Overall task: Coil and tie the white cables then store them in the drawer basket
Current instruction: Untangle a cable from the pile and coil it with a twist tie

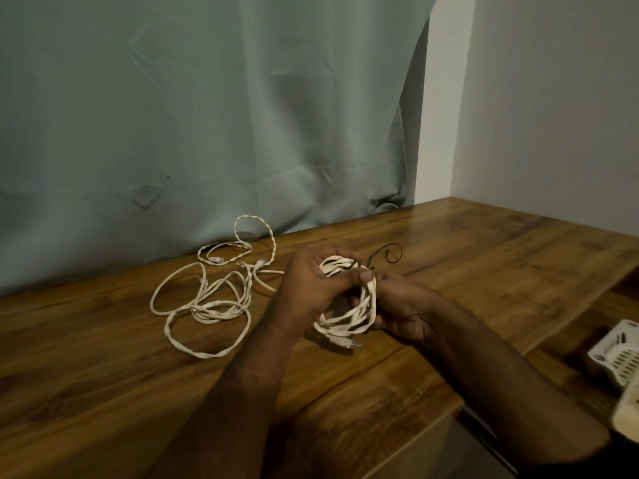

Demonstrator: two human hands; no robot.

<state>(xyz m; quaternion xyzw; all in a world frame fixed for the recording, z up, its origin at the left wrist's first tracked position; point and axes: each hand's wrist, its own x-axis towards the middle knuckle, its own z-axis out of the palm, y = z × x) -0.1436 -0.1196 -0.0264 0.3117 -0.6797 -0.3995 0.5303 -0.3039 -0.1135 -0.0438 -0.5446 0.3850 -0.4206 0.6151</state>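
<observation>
Both grips clamp the coil (349,299) above mid-counter, left hand (311,285) wrapping its top, right hand (401,309) pinching its right side beside the black tie (387,254), loop standing upright between them, loose cables (207,292) left, basket (619,354) at the right edge.

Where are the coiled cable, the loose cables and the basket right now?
coiled cable (349,307): head view, on the lower strands of the loop held between both hands.
loose cables (211,307): head view, on the tangled middle of the pile on the table.
basket (619,357): head view, on its white slotted wall at the right edge.
</observation>
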